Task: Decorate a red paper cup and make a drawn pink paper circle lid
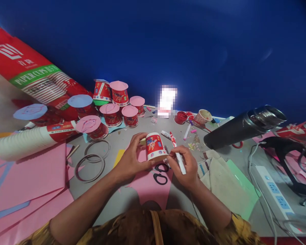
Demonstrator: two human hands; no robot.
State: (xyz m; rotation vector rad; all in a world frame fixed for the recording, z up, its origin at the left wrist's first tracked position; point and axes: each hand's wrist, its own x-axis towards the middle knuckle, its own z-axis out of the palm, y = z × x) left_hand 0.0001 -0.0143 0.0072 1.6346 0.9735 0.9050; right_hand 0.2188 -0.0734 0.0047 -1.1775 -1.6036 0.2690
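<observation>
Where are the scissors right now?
In the head view, the scissors lie just right of centre on a pink sheet, below the cup, between the left hand and the right hand.

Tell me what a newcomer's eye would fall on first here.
Probably the bright pixelated patch near the middle, against the blue wall. Next, the red-and-white cup below it, in the left grip, with a marker in the right. Disc-topped cups cluster left of centre.

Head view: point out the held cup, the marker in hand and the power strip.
Cup (155,144), head view, printed side.
Marker (181,164), head view, white barrel.
Power strip (277,195), head view, socket face.
</observation>
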